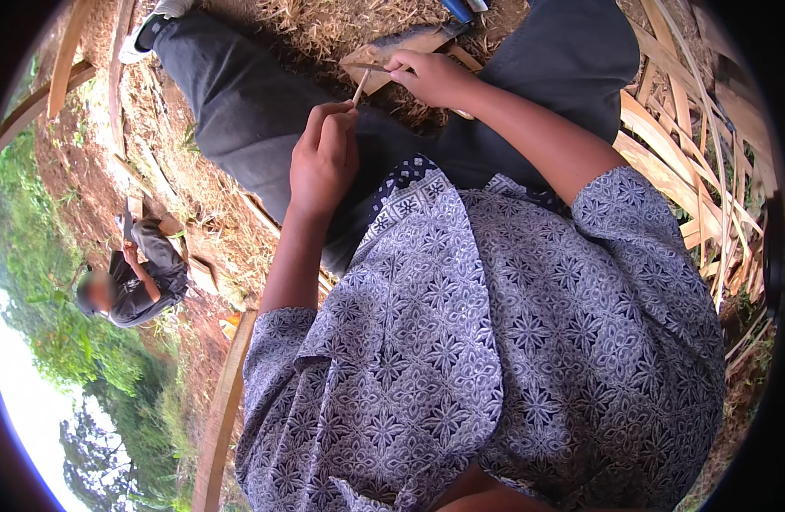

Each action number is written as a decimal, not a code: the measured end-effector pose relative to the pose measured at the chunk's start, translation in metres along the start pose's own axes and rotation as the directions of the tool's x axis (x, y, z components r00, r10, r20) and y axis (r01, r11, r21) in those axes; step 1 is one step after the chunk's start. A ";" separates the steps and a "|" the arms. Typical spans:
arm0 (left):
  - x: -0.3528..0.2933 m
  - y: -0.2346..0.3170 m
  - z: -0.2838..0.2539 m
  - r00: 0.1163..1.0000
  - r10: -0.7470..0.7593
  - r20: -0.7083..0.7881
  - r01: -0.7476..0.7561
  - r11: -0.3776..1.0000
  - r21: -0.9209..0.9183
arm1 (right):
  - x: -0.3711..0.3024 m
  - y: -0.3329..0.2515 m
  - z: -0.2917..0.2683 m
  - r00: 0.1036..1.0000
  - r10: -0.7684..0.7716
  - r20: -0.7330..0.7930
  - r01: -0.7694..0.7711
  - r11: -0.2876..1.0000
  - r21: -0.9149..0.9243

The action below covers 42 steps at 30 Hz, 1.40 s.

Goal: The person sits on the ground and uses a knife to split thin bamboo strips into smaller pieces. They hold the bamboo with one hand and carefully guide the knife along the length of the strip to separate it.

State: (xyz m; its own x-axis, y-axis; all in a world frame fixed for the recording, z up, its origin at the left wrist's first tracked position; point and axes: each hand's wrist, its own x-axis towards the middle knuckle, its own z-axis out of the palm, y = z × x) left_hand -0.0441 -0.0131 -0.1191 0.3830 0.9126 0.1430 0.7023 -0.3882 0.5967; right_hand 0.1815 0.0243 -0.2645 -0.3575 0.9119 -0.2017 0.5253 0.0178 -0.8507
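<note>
1. A thin pale stick is held upright-looking in the left hand, its bare end jutting just beyond the curled fingers; its lower part is hidden inside the fist.
2. A narrow dark blade is pinched in the right hand, its tip pointing left past the fingertips, near the stick's end. Whether blade and stick touch cannot be told.
3. The left fingers are closed tightly around the stick, knuckles up, with the forearm raised almost straight from the lower edge. The right fingers are drawn narrow on the blade, the forearm slanted in from the lower right. The blade's rear is covered by the right hand; a small tan rounded end seen under that wrist is hard to identify.
4. Just beyond the right fingers, a flat wooden piece is seen on the ground, partly covered by them. Farther off, a blue object is cut off by the top edge.
5. Around the hands, dark trousers are spread. Well right of the fingers, wood strips are heaped.
6. Far left of the fingers, another person is seated, face blurred.
</note>
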 end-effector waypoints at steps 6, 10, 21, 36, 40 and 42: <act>0.001 0.005 -0.004 1.000 -0.009 0.022 0.009 1.000 -0.002 | 0.004 -0.032 -0.024 0.940 0.294 0.170 -0.311 0.947 0.081; 0.002 0.006 -0.006 1.000 0.000 0.020 0.000 1.000 -0.003 | -0.007 -0.069 -0.042 0.890 0.347 0.296 -0.399 0.907 0.136; 0.002 0.003 -0.003 0.999 0.030 0.033 -0.030 1.000 -0.003 | -0.001 -0.020 -0.014 0.950 0.288 0.123 -0.293 0.956 0.024; 0.001 0.003 -0.003 0.998 0.023 0.051 -0.023 1.000 0.000 | -0.002 -0.037 -0.025 0.919 0.341 0.197 -0.359 0.931 0.067; -0.002 0.002 -0.004 0.998 0.010 0.058 -0.011 1.000 0.008 | 0.003 -0.041 -0.025 0.906 0.385 0.176 -0.404 0.911 0.086; -0.001 0.001 -0.004 0.998 0.033 0.044 -0.033 0.999 -0.004 | -0.001 -0.045 -0.026 0.902 0.387 0.193 -0.412 0.904 0.112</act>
State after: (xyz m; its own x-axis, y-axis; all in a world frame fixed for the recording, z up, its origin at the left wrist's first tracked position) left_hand -0.0456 -0.0139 -0.1157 0.4321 0.8928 0.1274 0.6871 -0.4174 0.5947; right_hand 0.1777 0.0336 -0.2134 -0.2678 0.7502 -0.6045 0.5355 -0.4057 -0.7407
